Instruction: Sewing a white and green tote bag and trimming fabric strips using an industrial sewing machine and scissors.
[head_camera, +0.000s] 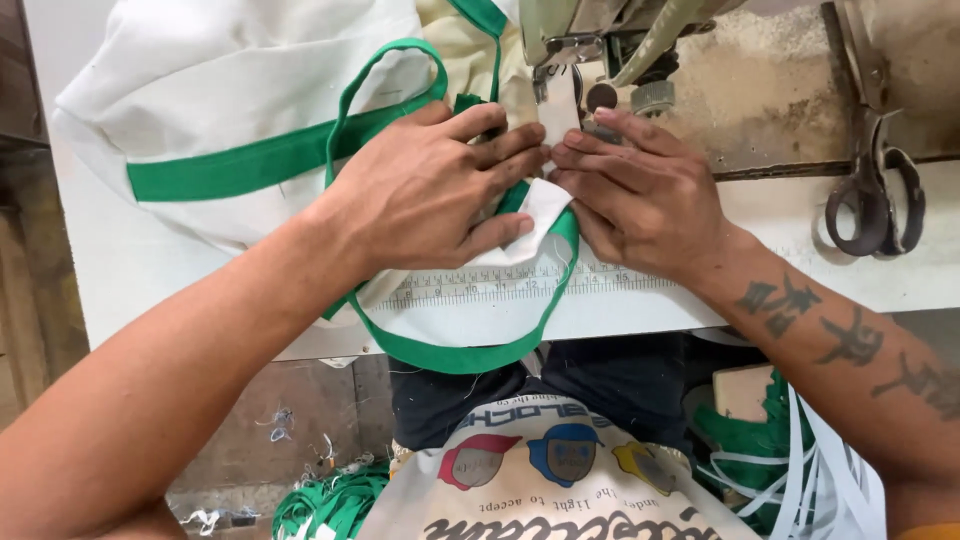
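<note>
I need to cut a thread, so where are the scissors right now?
In the head view the scissors lie on the right side of the sewing table, beyond the right hand and right of the sewing machine, untouched.

I see my left hand (430, 190) pressing flat on white cloth (230, 90) with green trim (250, 165), fingertips meeting my right hand (640, 195) just before the sewing machine (600, 40). Scissors (875, 195) lie well apart on the table (800, 260).
</note>
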